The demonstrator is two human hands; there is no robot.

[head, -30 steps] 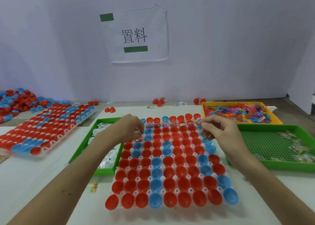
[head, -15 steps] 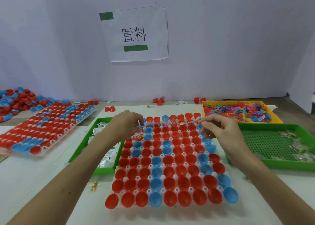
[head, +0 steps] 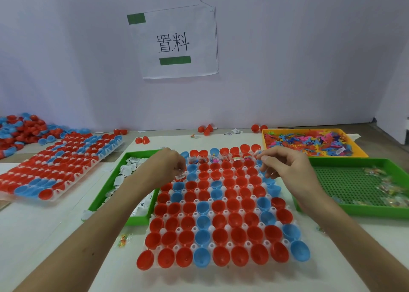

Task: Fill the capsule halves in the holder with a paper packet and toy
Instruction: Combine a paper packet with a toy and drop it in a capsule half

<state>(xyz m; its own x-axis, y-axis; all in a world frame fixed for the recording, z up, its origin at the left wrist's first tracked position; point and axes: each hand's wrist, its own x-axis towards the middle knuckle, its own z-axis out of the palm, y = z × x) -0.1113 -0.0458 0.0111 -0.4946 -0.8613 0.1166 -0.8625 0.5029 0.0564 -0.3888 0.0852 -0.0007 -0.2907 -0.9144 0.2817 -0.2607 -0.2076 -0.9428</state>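
Observation:
A white holder [head: 221,267] in the middle of the table carries rows of red and blue capsule halves [head: 221,234]. Several halves in the far rows have wrapped toys [head: 213,159] in them. My left hand [head: 163,167] hovers over the holder's far-left corner, fingers closed on small white paper packets [head: 180,176]. Over the far-right corner, my right hand [head: 285,165] pinches a clear-wrapped toy [head: 257,153] at its fingertips.
A green tray [head: 110,185] of paper packets lies left of the holder. On the right are a green tray [head: 354,212] of wrapped toys and an orange tray [head: 358,152] of coloured toys. Another filled holder [head: 55,167] and a capsule pile [head: 20,130] sit far left.
Both hands stay over the holder's far row. The left hand's fingers shift slightly around the packets; the right hand hardly moves.

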